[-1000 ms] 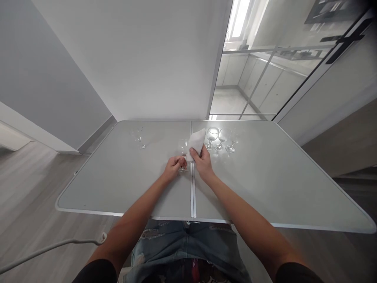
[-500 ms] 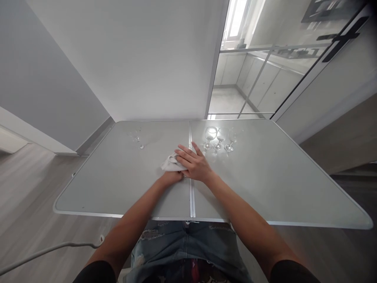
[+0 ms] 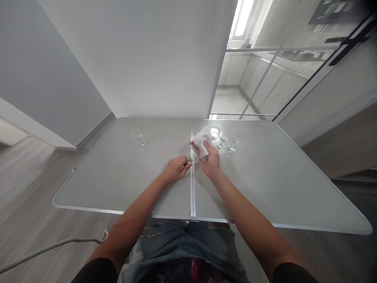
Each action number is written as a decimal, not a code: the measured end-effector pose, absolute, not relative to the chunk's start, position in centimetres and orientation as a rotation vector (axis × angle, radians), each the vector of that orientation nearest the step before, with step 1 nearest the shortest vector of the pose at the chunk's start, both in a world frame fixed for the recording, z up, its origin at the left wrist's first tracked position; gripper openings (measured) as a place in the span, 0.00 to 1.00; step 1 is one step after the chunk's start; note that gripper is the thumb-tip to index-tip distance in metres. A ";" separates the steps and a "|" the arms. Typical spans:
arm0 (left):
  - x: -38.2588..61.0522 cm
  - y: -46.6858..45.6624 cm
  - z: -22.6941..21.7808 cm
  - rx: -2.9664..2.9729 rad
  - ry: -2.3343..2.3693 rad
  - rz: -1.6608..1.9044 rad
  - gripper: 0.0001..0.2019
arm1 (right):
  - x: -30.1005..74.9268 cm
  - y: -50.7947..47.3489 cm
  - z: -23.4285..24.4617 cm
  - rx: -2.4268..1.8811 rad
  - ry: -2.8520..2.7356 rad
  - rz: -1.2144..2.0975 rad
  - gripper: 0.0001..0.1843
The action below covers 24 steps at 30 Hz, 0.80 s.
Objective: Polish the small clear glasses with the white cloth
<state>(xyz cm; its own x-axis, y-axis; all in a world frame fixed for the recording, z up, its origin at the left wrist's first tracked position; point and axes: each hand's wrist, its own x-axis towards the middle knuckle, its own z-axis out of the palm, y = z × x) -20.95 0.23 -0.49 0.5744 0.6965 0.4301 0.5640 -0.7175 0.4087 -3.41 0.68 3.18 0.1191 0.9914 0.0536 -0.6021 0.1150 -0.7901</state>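
Note:
A clear stemmed glass (image 3: 194, 154) is held over the middle seam of the grey folding table (image 3: 123, 184). My left hand (image 3: 176, 169) pinches its foot and stem. My right hand (image 3: 209, 158) is closed on a white cloth (image 3: 202, 138) that is pressed against the glass bowl. Just behind the cloth three more stemmed glasses (image 3: 223, 138) stand in a row on the right half of the table. Another clear glass (image 3: 140, 136) stands alone on the left half, near the far edge.
A white wall rises behind the table, with a glass door and metal frame at the right rear. A white cable (image 3: 53, 247) trails over the wooden floor at the lower left. My jeans show below the table's near edge.
Half a second ago my right hand lay flat over the cloth above my left hand. Now it has lifted to the right, gripping the cloth against the glass, and my left hand shows again.

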 end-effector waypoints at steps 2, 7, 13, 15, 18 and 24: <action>-20.8 0.2 -0.5 2.461 0.999 0.913 0.16 | -4.1 0.8 2.7 -0.617 -0.654 1.449 0.17; -20.5 0.3 -0.4 2.154 0.967 1.019 0.21 | -5.6 0.7 0.4 -0.821 -0.833 1.385 0.17; -20.4 0.8 -0.8 1.912 1.119 1.149 0.23 | -5.0 0.9 0.0 -1.063 -1.236 0.957 0.12; -20.5 1.0 -0.9 1.881 1.162 1.187 0.23 | -4.4 0.8 0.4 -1.031 -1.207 0.866 0.15; -20.6 1.1 -1.0 1.968 1.218 1.223 0.21 | -3.6 0.5 0.9 -1.049 -1.177 0.912 0.11; -20.9 1.3 -1.3 2.122 1.227 1.268 0.12 | -3.3 0.1 2.0 -1.055 -1.287 1.183 0.16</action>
<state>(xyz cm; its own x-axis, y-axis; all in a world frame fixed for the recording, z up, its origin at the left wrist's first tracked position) -20.87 1.35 -1.31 0.2121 0.8304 0.5152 0.4877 -0.5468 0.6805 -3.32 0.09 2.00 -0.0656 0.9898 0.1263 -0.0423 0.1237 -0.9914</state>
